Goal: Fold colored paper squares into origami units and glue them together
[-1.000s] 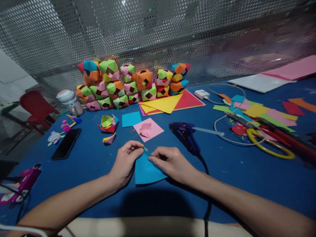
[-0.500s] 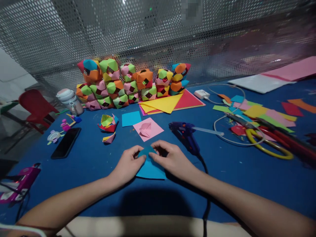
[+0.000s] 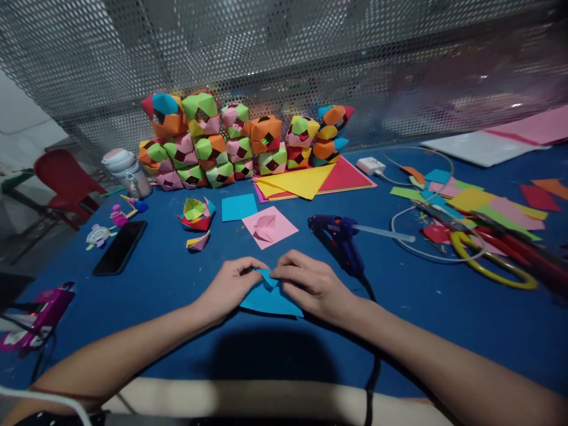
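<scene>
A blue sheet of paper lies near the table's front edge, its far corner folded down into a small triangular flap. My left hand pinches its upper left side between thumb and fingers. On the other side my right hand grips the paper beside the flap, fingers pressed together at the fold. Just beyond my hands rests a pink paper square with a folded pink piece on it. Another blue square lies behind, to the left of it. Part of the held sheet is hidden under my fingers.
A glue gun with its cord lies to the right. Farther right are paper scraps, a white cable and yellow-handled scissors. Folded paper balls are stacked at the back. A phone and a bottle stand left.
The far corner of the blue paper now shows as a flap folded toward me. My right hand's fingers have moved onto the fold. The view has shifted slightly.
</scene>
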`<state>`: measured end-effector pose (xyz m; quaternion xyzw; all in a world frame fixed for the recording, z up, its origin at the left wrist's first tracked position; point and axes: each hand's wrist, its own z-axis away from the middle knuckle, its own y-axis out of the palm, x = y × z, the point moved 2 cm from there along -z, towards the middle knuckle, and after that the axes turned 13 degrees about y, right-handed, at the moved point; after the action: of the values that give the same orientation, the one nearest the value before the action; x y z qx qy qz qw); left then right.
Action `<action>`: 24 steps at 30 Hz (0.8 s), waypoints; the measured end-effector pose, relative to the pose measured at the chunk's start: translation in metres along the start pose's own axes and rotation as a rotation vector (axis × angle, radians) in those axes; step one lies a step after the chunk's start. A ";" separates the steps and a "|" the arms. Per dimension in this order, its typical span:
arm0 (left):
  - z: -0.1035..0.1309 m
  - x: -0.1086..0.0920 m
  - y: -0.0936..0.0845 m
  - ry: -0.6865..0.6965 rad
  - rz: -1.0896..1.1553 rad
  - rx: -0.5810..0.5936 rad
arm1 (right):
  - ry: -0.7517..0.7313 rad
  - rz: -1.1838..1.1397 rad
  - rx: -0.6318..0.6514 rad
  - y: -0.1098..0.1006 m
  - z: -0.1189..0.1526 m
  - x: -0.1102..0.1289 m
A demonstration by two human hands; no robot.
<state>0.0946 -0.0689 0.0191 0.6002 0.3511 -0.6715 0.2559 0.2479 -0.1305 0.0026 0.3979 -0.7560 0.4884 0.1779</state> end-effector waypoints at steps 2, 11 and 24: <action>0.000 0.000 -0.001 0.013 -0.019 0.005 | 0.005 0.001 -0.002 0.000 0.000 0.001; 0.002 -0.003 -0.001 0.137 -0.168 0.075 | 0.143 -0.141 0.004 0.001 -0.003 0.004; 0.005 0.002 -0.001 0.153 -0.196 0.137 | 0.304 -0.120 0.028 0.000 -0.004 -0.005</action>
<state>0.0905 -0.0717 0.0177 0.6284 0.3800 -0.6681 0.1201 0.2506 -0.1247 0.0013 0.3665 -0.6883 0.5419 0.3135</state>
